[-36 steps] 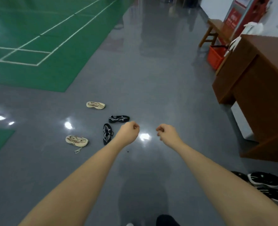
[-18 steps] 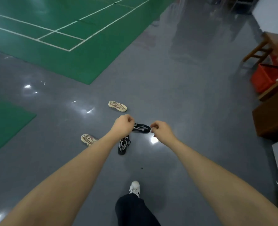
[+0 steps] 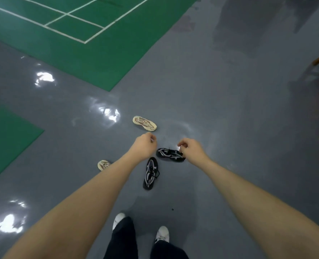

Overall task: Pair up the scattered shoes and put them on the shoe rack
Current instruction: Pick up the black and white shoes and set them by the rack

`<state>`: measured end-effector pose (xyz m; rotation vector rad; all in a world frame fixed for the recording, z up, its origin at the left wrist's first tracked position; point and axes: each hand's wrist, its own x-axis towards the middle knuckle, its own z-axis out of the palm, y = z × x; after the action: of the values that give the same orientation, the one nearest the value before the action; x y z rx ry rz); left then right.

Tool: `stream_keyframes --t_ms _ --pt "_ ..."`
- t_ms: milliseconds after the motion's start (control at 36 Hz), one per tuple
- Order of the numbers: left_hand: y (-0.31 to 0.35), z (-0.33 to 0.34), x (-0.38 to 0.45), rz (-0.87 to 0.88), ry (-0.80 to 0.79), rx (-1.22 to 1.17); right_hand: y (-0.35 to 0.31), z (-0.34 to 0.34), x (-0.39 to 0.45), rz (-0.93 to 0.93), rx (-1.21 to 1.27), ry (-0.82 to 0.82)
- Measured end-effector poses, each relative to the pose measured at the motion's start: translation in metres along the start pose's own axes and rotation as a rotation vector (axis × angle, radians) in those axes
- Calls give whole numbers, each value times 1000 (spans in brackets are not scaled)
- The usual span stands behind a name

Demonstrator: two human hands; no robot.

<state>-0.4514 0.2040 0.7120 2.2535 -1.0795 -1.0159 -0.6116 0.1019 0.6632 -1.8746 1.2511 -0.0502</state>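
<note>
Head view looks down at a grey floor (image 3: 229, 113) where both arms reach forward, the left hand (image 3: 142, 146) and right hand (image 3: 192, 150) each loosely curled and holding nothing, apart from each other above the shoes. Two black shoes lie near centre, one (image 3: 170, 155) partly under the right hand at about 1 o'clock and one (image 3: 150, 173) just below it, nearly touching. A beige shoe (image 3: 144, 123) lies at 12 o'clock, and another beige shoe (image 3: 103, 164) shows at 9 o'clock, partly hidden by the left forearm.
</note>
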Motion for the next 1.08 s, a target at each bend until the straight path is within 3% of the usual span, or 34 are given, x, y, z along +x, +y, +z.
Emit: stream_keyframes --t_ms 417,556,806,1083 --pt "-67 -9 138 18 -172 74 -5 63 122 175 119 114" --pt "-98 11 179 17 -235 81 24 103 151 225 140 101" --pt "-184 93 246 -75 -270 72 121 181 200 298 135 52" --pt "-309 248 331 -101 -286 68 267 309 275 374 43 24"
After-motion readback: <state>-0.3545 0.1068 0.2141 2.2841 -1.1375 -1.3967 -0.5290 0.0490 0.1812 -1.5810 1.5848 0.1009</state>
